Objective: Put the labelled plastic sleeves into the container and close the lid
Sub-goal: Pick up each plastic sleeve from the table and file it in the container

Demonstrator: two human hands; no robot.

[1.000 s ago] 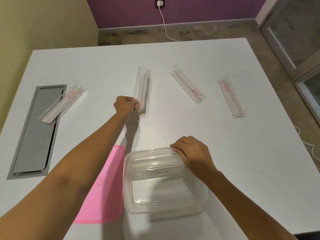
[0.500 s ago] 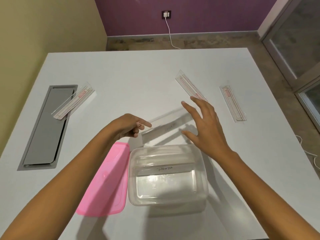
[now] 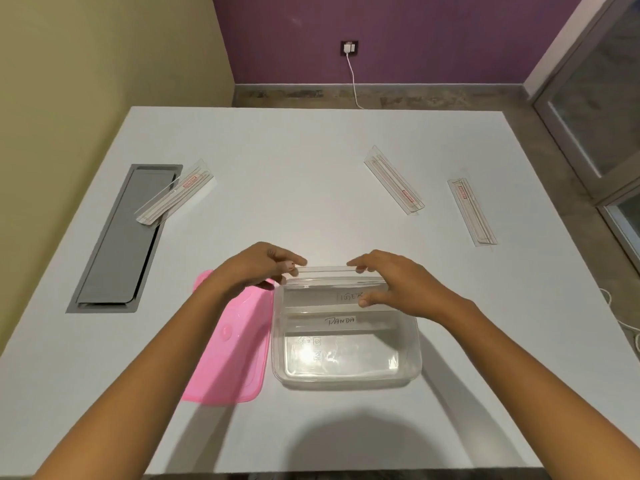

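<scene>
Here, left hand and right hand palms-down, fingers pinching a sleeve over the container far rim.

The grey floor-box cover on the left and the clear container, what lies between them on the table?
In the head view, the pink lid lies flat between them, against the container.

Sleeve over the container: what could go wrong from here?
1. The sleeve held by the left hand and right hand spans nearly the full width of the container; it may hang up on the rim.
2. It could land on the PANDA sleeve and hide its label.
3. The left forearm hangs over the pink lid and might nudge it.
</scene>
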